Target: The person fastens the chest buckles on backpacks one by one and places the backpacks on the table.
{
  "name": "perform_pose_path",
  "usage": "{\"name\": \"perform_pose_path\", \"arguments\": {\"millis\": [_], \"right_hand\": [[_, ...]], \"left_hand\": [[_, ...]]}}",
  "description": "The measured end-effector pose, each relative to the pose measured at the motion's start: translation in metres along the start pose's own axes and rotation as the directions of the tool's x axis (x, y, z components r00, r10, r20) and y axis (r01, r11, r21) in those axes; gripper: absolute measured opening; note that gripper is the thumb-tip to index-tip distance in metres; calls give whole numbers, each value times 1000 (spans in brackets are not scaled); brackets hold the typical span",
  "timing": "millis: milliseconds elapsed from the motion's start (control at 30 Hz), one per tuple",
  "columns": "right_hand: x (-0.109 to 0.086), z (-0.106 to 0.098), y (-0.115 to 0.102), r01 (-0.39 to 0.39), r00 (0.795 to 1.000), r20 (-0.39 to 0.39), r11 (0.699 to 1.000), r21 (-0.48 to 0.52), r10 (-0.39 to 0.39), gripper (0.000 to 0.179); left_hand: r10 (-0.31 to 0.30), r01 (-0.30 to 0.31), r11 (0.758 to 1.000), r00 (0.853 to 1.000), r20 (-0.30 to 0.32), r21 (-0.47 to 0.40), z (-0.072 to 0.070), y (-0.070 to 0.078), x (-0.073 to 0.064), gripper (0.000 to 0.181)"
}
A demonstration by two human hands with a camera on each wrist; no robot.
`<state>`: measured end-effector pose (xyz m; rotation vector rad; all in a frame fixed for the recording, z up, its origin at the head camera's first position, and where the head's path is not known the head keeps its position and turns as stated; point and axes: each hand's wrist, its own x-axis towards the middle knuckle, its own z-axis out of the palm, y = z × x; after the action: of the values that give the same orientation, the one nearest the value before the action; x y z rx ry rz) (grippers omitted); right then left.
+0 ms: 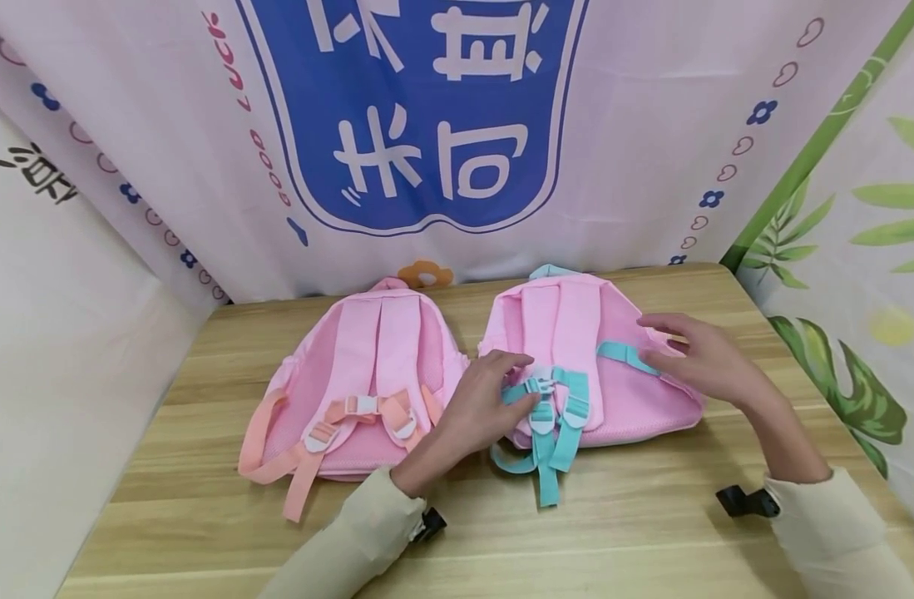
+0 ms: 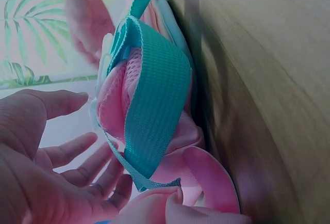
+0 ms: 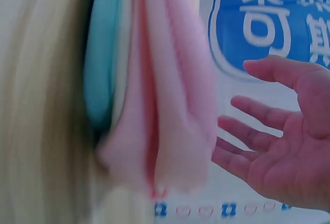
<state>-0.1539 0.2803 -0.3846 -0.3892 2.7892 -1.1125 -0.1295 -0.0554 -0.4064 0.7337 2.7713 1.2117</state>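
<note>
Two pink backpacks lie strap side up on the table. The right backpack [image 1: 624, 408] has teal webbing and a chest strap joined by a white buckle [image 1: 544, 386]. Over its left edge is my left hand [image 1: 486, 398], fingers loosely spread around the teal straps [image 2: 160, 105]. At the opposite edge hovers my right hand [image 1: 699, 358], fingers apart beside the bag's pink side [image 3: 175, 100] and near a teal side strap [image 1: 627, 356]. The left backpack [image 1: 299, 416] has peach straps and a white buckle [image 1: 362, 405], fastened across its shoulder straps.
The wooden table [image 1: 636, 516] backs onto a printed curtain [image 1: 636, 166]. Teal strap ends [image 1: 549, 487] trail onto the wood in front of the right bag. A peach strap [image 1: 256, 441] loops out from the left bag. Black wrist mounts [image 1: 747, 502] sit at both cuffs.
</note>
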Motion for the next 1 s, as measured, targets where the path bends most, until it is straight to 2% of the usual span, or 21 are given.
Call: {"name": "perform_pose_path", "arguments": {"millis": [200, 367, 667, 767, 1000], "right_hand": [[11, 17, -22, 163, 987, 16, 987, 8, -163, 47], [20, 31, -37, 230, 971, 53, 972, 39, -232, 43], [32, 50, -50, 256, 961, 110, 966, -15, -253, 40], [34, 55, -51, 273, 956, 117, 962, -19, -269, 39], [38, 63, -53, 272, 957, 115, 961, -46, -266, 37]], "left_hand": [[19, -19, 999, 1000, -11, 30, 1, -1, 4, 43], [14, -14, 999, 1000, -10, 52, 1, -2, 6, 38], [29, -28, 996, 1000, -7, 79, 1, -3, 7, 27], [22, -22, 995, 1000, 2, 95, 1, -3, 7, 26], [-4, 1, 987, 1000, 17, 159, -2, -3, 6, 27]]}}
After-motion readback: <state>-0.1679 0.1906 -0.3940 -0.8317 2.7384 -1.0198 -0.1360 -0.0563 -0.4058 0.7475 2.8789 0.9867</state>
